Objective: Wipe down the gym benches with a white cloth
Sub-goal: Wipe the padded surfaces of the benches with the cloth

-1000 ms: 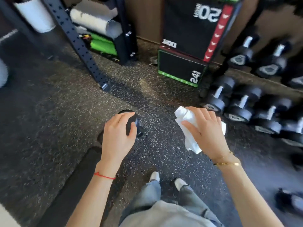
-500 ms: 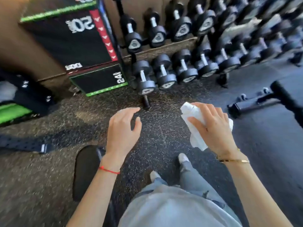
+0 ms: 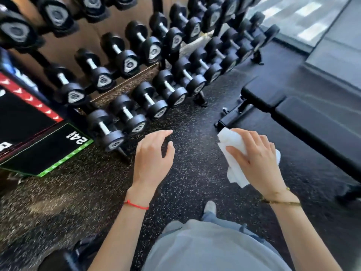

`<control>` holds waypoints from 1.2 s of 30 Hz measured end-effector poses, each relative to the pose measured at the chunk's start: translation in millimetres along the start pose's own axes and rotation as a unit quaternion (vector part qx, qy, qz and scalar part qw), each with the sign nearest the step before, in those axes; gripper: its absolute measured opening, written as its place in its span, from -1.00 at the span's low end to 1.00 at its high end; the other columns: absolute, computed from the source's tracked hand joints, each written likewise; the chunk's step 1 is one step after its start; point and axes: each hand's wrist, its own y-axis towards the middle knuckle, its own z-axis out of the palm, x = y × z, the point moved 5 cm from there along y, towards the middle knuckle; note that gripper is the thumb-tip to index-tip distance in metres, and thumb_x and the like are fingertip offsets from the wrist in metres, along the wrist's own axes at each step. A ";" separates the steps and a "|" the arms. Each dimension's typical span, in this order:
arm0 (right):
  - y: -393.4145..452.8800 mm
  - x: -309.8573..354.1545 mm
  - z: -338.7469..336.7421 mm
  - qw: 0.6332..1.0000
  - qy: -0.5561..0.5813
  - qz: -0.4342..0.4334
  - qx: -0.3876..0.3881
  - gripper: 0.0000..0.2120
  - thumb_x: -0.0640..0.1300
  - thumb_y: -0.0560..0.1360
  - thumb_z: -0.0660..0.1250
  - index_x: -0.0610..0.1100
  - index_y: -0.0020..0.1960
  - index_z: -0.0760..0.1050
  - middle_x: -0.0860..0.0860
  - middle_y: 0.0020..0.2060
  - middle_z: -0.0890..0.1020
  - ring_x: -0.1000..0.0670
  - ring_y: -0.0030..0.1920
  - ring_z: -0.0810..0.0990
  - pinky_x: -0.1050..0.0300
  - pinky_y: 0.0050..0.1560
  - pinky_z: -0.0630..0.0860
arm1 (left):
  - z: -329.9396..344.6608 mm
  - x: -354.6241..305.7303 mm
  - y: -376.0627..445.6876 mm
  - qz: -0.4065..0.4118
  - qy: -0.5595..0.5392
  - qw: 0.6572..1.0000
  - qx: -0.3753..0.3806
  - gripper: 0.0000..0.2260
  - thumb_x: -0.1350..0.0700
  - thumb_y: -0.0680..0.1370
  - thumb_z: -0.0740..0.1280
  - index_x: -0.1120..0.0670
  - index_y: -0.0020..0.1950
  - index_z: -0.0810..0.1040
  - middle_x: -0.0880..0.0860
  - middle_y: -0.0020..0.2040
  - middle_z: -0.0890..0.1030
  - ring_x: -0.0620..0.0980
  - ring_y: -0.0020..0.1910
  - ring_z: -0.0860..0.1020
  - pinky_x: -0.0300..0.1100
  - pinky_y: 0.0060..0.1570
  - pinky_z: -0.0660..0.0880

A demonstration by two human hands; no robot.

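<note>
Head-worn view looks steeply down, close above the floor (image 3: 187, 173).

One bench (image 3: 304, 114), one cloth (image 3: 233, 151), two hands.

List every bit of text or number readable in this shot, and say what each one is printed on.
"24", white and upside down from this view, on the green-edged face of the black plyo box.
A further white mark at the left edge of the plyo box is cut off, unreadable.
Markings on the grey end caps of the dumbbells are too blurred to read.
No text shows on the white cloth or the bench.
</note>
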 end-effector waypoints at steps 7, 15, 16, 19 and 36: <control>37.8 -79.8 -30.6 0.998 -0.020 0.062 -0.017 -0.47 0.25 0.54 0.06 0.01 0.38 0.40 0.00 0.20 0.53 -0.14 0.17 0.45 -0.06 0.15 0.29 | 65.4 -64.3 69.7 0.047 -0.030 0.998 0.041 -0.72 0.14 0.57 0.30 0.05 0.28 0.56 -0.02 0.22 0.61 -0.06 0.24 0.53 0.04 0.31 0.45; 103.7 -144.3 -38.4 0.990 -0.030 0.126 -0.046 -0.47 0.25 0.55 0.04 -0.02 0.38 0.41 -0.01 0.18 0.54 -0.14 0.15 0.46 -0.03 0.13 0.28 | 128.6 -96.6 169.9 0.099 -0.043 0.991 0.084 -0.72 0.15 0.56 0.31 0.06 0.27 0.57 -0.02 0.21 0.62 -0.03 0.22 0.55 0.05 0.29 0.45; 115.9 -151.4 -37.2 0.990 -0.027 0.133 -0.048 -0.47 0.24 0.55 0.05 -0.01 0.38 0.41 -0.01 0.18 0.54 -0.14 0.16 0.46 -0.04 0.13 0.28 | 136.6 -98.6 186.0 0.107 -0.044 0.989 0.087 -0.72 0.15 0.56 0.31 0.06 0.27 0.57 -0.01 0.21 0.62 -0.02 0.22 0.55 0.05 0.29 0.45; 157.7 -171.9 -33.0 0.987 -0.020 0.148 -0.060 -0.53 0.22 0.61 0.09 -0.02 0.38 0.41 -0.01 0.20 0.54 -0.14 0.16 0.47 -0.07 0.13 0.31 | 160.6 -104.3 240.1 0.129 -0.052 0.985 0.102 -0.72 0.15 0.56 0.31 0.07 0.27 0.57 -0.01 0.20 0.62 -0.02 0.22 0.55 0.05 0.29 0.45; 384.0 -259.5 -31.0 0.956 -0.060 0.256 -0.129 -0.49 0.23 0.57 0.08 -0.03 0.37 0.45 0.00 0.16 0.57 -0.12 0.09 0.49 -0.02 0.07 0.35 | 270.4 -157.3 539.1 0.270 -0.052 0.944 0.180 -0.74 0.17 0.55 0.32 0.07 0.24 0.58 -0.01 0.15 0.62 -0.01 0.16 0.56 0.02 0.23 0.47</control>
